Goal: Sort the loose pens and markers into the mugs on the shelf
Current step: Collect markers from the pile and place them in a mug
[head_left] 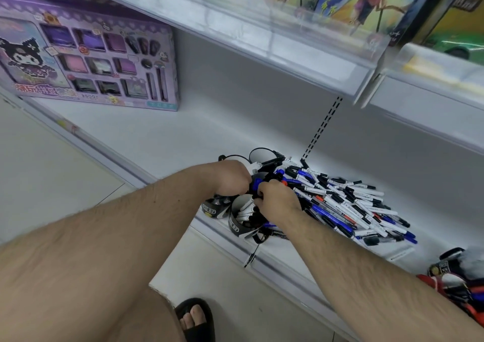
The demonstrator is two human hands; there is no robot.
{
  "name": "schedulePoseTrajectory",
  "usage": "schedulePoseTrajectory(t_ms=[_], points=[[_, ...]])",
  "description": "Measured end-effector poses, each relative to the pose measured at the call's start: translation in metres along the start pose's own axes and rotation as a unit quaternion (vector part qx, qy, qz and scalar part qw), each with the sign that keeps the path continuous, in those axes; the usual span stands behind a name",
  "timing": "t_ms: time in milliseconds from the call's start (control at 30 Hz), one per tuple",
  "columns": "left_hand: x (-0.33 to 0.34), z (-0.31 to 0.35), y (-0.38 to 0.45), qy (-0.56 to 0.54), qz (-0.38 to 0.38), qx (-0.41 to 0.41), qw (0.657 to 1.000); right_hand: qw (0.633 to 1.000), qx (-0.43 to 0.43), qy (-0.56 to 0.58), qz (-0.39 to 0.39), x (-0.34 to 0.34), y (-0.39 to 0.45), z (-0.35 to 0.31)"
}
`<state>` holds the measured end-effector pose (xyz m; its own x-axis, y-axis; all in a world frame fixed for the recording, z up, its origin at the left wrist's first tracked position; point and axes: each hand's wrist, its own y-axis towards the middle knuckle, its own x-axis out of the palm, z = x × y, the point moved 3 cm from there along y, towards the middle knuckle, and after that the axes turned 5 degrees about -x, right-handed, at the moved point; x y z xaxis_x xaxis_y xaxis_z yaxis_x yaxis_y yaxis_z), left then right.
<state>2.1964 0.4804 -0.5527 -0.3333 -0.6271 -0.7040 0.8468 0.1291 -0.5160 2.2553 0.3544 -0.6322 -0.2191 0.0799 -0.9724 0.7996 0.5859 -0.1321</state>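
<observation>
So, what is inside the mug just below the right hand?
The mug holds white markers with black caps, leaning together. The right hand covers the mug's far side, so whatever lies there is hidden.

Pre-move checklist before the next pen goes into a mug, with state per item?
1. Pens in hand: right hand grips a bundle of pens over the near mug. Ok.
2. Left hand role: it sits beside the bundle, fingers hidden; what it holds, cannot tell.
3. Room in near mug: already holds white markers, free space hard to judge. Cannot tell.
4. Other mugs available: an empty-looking mug stands behind the hands. Ok.
5. Loose pile left to sort: many pens still spread on the shelf. Not ok.
6. Pen over the shelf edge: one dark pen hangs at the front lip. Not ok.
</observation>
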Motion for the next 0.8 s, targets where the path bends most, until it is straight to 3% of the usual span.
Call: schedulePoseTrajectory(t_ms=[67,100,167,200,233,333,533,567,667,800], points=[[0.005,0.003,0.001,0.009,-0.006,-0.001,1.000,0.973,0.064,0.218,0.046,-0.009,-0.006,0.011],[0.009,0.007,-0.001,0.016,-0.013,0.007,1.000,0.912,0.135,0.382,0.071,-0.016,-0.011,0.016],[0.018,0.018,-0.005,0.015,-0.020,0.033,0.999,0.733,0.230,0.635,0.090,-0.031,-0.023,0.025],[0.023,0.023,-0.006,-0.002,-0.037,0.045,0.998,0.666,0.236,0.703,0.083,-0.040,-0.032,0.027],[0.030,0.029,-0.008,-0.034,-0.058,0.058,0.996,0.624,0.231,0.743,0.078,-0.051,-0.042,0.028],[0.050,0.057,-0.019,-0.147,-0.128,0.096,0.976,0.561,0.221,0.793,0.087,-0.077,-0.068,0.038],[0.077,0.115,-0.024,-0.189,-0.110,0.140,0.966,0.548,0.270,0.771,0.179,-0.103,-0.100,0.075],[0.081,0.123,-0.024,-0.201,-0.119,0.136,0.963,0.562,0.278,0.755,0.192,-0.106,-0.106,0.081],[0.095,0.141,-0.021,-0.258,-0.155,0.110,0.947,0.656,0.325,0.646,0.215,-0.118,-0.129,0.105],[0.112,0.164,-0.017,-0.405,-0.180,0.059,0.894,0.740,0.355,0.543,0.181,-0.134,-0.169,0.144]])
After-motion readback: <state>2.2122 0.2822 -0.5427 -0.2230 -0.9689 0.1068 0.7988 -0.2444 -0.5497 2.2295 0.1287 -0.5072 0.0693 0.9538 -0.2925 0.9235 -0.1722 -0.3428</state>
